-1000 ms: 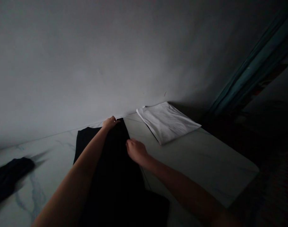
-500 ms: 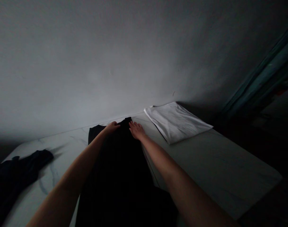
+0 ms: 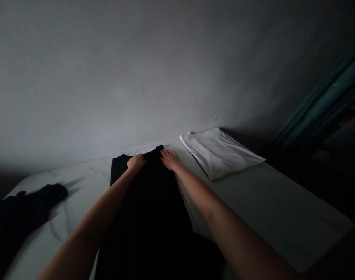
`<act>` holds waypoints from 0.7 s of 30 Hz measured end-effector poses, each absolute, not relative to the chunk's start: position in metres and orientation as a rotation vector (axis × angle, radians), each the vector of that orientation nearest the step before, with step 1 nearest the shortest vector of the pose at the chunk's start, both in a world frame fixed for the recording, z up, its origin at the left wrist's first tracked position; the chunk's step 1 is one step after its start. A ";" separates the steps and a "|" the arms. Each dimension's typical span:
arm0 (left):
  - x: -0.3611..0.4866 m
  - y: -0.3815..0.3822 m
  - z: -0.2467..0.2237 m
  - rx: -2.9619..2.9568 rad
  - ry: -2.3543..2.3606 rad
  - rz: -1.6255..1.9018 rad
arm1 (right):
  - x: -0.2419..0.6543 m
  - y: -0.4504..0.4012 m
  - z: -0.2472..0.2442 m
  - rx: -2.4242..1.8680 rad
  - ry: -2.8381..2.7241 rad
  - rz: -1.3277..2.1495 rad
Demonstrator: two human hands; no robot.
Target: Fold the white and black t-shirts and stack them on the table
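Note:
A long black garment [image 3: 149, 210] lies stretched out on the table in front of me, its far edge near the wall; its exact kind is too dark to make out. My left hand [image 3: 136, 162] is at the garment's far end with its fingers curled onto the cloth. Flat along the far right edge of the same garment rests my right hand [image 3: 169, 159], its fingers spread and holding nothing. To the right of it, a folded white cloth garment [image 3: 222, 151] lies close to the wall.
The pale, marble-patterned table [image 3: 253, 198] runs along a grey wall [image 3: 136, 77]. A crumpled dark garment [image 3: 28, 210] lies at the left. A teal curtain-like fabric [image 3: 320, 97] hangs at the far right, in shadow.
My left hand has turned slightly and its fingers are more curled on the black cloth. My right hand stays nearly in place; the whole view has shifted a little.

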State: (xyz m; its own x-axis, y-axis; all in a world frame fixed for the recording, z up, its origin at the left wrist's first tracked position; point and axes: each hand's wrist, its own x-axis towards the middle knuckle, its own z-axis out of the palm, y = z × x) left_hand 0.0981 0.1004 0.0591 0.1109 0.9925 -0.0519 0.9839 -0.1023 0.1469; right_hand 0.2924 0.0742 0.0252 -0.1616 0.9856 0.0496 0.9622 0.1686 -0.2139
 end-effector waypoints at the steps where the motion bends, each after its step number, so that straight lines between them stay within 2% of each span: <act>1: 0.099 0.099 0.060 2.241 2.003 0.077 | 0.292 0.079 0.026 -1.908 -2.264 0.204; 8: 0.096 0.092 0.057 2.262 1.980 0.024 | 0.290 0.107 0.022 -1.888 -2.299 0.214; 13: 0.091 0.088 0.053 2.185 1.998 0.200 | 0.293 0.107 0.021 -1.908 -2.295 0.237; 21: 0.084 0.063 0.053 1.870 1.967 0.523 | 0.282 0.030 0.029 -1.713 -2.334 -0.015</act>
